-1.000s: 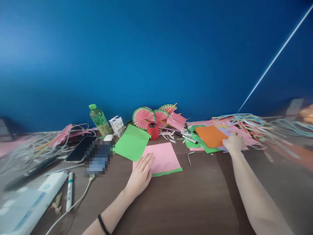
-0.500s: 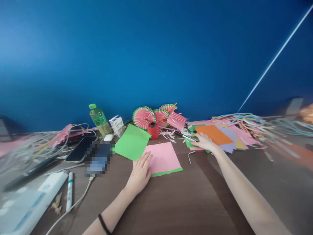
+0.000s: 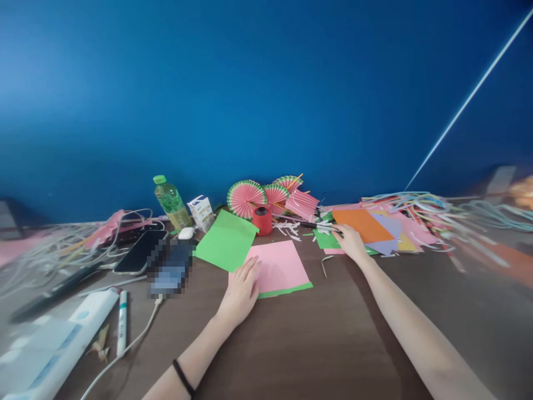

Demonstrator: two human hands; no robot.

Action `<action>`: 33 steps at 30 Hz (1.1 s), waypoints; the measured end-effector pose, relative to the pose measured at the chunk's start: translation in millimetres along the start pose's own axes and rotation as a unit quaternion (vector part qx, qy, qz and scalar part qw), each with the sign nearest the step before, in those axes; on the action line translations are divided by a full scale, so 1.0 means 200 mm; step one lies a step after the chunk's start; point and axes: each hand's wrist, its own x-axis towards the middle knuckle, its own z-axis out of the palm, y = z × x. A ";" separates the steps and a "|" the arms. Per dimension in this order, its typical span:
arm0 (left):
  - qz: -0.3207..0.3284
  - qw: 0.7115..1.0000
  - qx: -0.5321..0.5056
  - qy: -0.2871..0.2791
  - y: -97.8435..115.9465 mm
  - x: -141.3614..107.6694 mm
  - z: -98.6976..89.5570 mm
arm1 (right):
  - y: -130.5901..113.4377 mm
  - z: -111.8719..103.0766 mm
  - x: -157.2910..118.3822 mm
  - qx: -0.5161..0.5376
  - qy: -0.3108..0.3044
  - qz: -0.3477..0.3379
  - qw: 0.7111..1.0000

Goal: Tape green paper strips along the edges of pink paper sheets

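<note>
My left hand (image 3: 241,288) lies flat on the left part of a pink paper sheet (image 3: 281,266), which has a green strip (image 3: 287,290) along its near edge. A green square sheet (image 3: 227,240) lies just beyond that hand. To the right, my right hand (image 3: 348,240) has its fingers closed on the end of a slim dark and silvery tool (image 3: 325,226), too small to make out clearly. It is over green paper, beside an orange sheet (image 3: 362,225). White paper scraps (image 3: 288,229) lie left of the tool.
Pink and green pleated fans (image 3: 246,199) and a red pot (image 3: 262,221) stand near the blue wall. On the left are a bottle (image 3: 171,204), a small box (image 3: 201,213), phones (image 3: 140,253), a cable and a marker (image 3: 122,322). Coloured strips (image 3: 416,203) are piled at right.
My right hand has closed on the end of the slim tool and drawn slightly towards the orange sheet. My left hand stays on the pink sheet. The view has shifted slightly.
</note>
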 end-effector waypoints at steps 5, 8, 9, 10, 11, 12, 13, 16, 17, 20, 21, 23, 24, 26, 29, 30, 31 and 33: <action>-0.032 0.999 -0.030 0.023 -0.05 0.01 0.02 | -0.03 -0.01 -0.02 0.009 0.050 -0.008 0.999; -0.057 0.996 -0.046 0.044 -0.07 0.02 0.04 | -0.15 -0.06 -0.02 0.015 0.122 -0.034 0.992; -0.065 0.995 -0.048 0.050 -0.08 0.02 0.04 | -0.22 -0.07 -0.03 0.026 0.150 -0.056 0.987; -0.072 0.995 -0.050 0.057 -0.09 0.02 0.04 | -0.30 -0.08 -0.03 0.041 0.171 -0.075 0.982; -0.079 0.994 -0.051 0.063 -0.09 0.02 0.04 | -0.39 -0.09 -0.04 0.057 0.177 -0.097 0.978; -0.085 0.993 -0.051 0.068 -0.10 0.02 0.03 | -0.47 -0.08 -0.06 0.074 0.152 -0.129 0.977; -0.088 0.992 -0.049 0.073 -0.11 0.02 0.02 | -0.56 -0.07 -0.08 0.090 0.113 -0.156 0.977; -0.095 0.991 -0.026 0.091 -0.18 0.02 -0.03 | -0.75 0.01 -0.16 0.096 -0.041 -0.198 0.975; -0.100 0.990 -0.014 0.096 -0.20 0.01 -0.04 | -0.78 0.05 -0.19 0.079 -0.095 -0.208 0.970; -0.112 0.991 0.014 0.067 -0.28 0.00 -0.06 | -0.81 0.14 -0.24 0.051 -0.184 -0.201 0.961; -0.114 0.992 0.019 0.046 -0.29 -0.01 -0.06 | -0.81 0.15 -0.25 0.048 -0.191 -0.196 0.961; -0.108 0.994 0.027 0.002 -0.30 -0.02 -0.05 | -0.80 0.16 -0.26 0.046 -0.192 -0.187 0.962; -0.100 0.994 0.032 -0.017 -0.29 -0.02 -0.05 | -0.79 0.16 -0.26 0.047 -0.191 -0.186 0.963; -0.090 0.994 0.053 -0.037 -0.26 -0.02 -0.05 | -0.78 0.16 -0.25 0.049 -0.195 -0.186 0.962; -0.126 0.985 0.119 -0.011 -0.21 -0.02 -0.09 | -0.78 0.15 -0.25 0.049 -0.203 -0.183 0.961; -0.150 0.978 0.144 0.008 -0.20 -0.02 -0.10 | -0.78 0.15 -0.25 0.048 -0.203 -0.182 0.961; -0.177 0.970 0.166 0.025 -0.20 -0.02 -0.12 | -0.78 0.16 -0.25 0.048 -0.203 -0.182 0.961; -0.238 0.950 0.195 0.046 -0.21 -0.02 -0.15 | -0.78 0.16 -0.26 0.047 -0.201 -0.185 0.961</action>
